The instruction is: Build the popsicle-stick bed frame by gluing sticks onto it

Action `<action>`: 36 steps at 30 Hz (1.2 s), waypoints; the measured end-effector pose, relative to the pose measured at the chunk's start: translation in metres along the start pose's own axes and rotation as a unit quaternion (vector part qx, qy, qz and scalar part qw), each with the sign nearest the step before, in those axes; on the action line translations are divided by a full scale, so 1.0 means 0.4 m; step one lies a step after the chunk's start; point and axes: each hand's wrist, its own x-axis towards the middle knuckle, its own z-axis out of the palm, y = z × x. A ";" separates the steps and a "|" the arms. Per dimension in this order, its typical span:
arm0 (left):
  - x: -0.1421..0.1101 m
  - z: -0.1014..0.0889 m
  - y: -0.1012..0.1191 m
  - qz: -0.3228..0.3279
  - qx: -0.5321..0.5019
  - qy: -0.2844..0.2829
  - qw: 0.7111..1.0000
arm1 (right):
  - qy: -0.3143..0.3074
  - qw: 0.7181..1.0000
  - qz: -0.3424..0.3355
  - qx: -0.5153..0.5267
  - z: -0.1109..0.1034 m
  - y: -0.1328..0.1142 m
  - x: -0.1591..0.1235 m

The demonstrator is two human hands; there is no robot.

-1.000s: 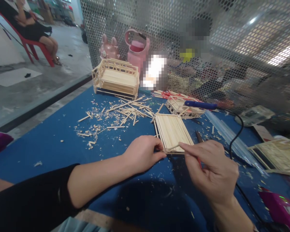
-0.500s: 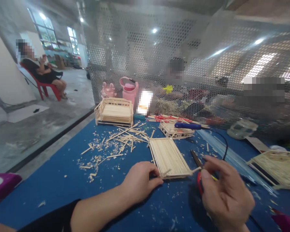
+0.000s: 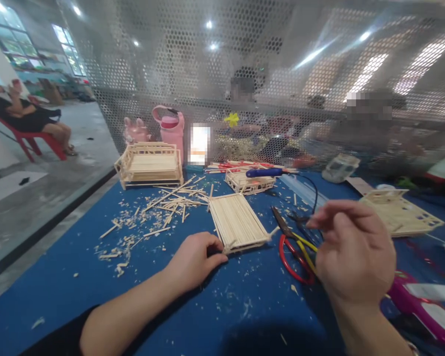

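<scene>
While the left hand [image 3: 193, 259] pinches the near-left corner of the flat, pale wooden-stick panel [image 3: 239, 222] lying on the blue tabletop [image 3: 207, 306], the right hand [image 3: 352, 249] hovers half-curled w/ nothing visible in it (fingertips blurred, tho), nr the red-handled, dark-bladed scissors [image 3: 286, 230]. Prob. best to keep the L pinch light but firm & the panel flat, so the short pale stick stub [image 3: 273, 233] at its near-right corner doesn't get knocked askew.
</scene>
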 end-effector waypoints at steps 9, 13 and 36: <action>0.001 0.005 0.000 0.016 -0.004 0.014 1.000 | -0.361 0.916 -0.145 -0.101 0.013 0.001 -0.080; 0.002 0.012 0.000 0.022 -0.011 0.026 0.999 | -0.404 0.904 -0.089 -0.107 0.037 0.013 -0.097; 0.009 -0.032 -0.014 0.020 -0.123 0.027 0.992 | -0.355 0.917 -0.074 -0.163 0.069 0.037 -0.103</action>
